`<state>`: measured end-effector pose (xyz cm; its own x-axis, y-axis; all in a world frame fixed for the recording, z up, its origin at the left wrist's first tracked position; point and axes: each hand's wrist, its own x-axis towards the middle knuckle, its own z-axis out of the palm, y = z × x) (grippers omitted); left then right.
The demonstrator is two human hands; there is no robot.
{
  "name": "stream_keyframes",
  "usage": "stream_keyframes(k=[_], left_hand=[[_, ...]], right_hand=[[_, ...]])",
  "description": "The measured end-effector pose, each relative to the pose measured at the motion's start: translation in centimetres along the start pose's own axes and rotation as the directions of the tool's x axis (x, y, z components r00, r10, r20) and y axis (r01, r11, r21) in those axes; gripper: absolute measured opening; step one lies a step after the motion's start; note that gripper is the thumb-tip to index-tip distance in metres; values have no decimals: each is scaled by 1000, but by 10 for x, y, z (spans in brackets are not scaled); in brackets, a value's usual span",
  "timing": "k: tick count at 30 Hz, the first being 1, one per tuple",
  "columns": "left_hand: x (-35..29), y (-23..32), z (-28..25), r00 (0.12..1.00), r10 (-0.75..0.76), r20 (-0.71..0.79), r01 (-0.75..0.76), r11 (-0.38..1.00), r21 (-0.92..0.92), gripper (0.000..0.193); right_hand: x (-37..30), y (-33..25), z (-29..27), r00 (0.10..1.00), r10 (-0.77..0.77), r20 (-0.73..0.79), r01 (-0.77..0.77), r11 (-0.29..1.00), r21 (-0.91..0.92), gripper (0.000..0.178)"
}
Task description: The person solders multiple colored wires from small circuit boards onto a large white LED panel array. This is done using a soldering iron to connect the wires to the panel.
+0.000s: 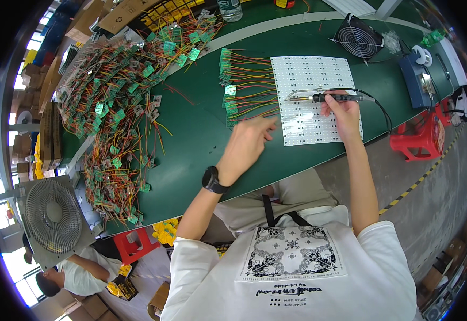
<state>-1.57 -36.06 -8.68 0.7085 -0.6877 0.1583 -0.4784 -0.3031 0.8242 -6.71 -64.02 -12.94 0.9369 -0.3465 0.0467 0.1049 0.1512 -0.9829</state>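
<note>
A white perforated board [312,99] lies flat on the green table [201,139]. Along its left edge sits a row of small green circuit boards with coloured wires [239,88]. My right hand [343,109] grips a black soldering iron [324,97] held level over the white board, tip pointing left. My left hand [247,144], a black watch on its wrist, reaches over the table with its fingertips at the white board's lower left corner, near the wire ends; it holds nothing that I can see.
A big heap of wired green boards [116,107] covers the table's left part. A small black fan [357,38] and a blue soldering station [418,80] stand at the right. Red stools [420,136] and a grey floor fan [54,216] sit beside the table. Another person [78,275] crouches lower left.
</note>
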Motion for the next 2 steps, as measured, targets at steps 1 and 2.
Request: stream_keyframes(k=[1, 2], left_hand=[[6, -3, -5, 999, -30, 16, 29, 998, 48, 37], [13, -10, -12, 997, -59, 53, 53, 993, 106, 39]], right_hand=[[0, 0, -1, 1000, 6, 7, -6, 1000, 13, 17], [0, 0, -1, 1000, 8, 14, -8, 1000, 1, 18]])
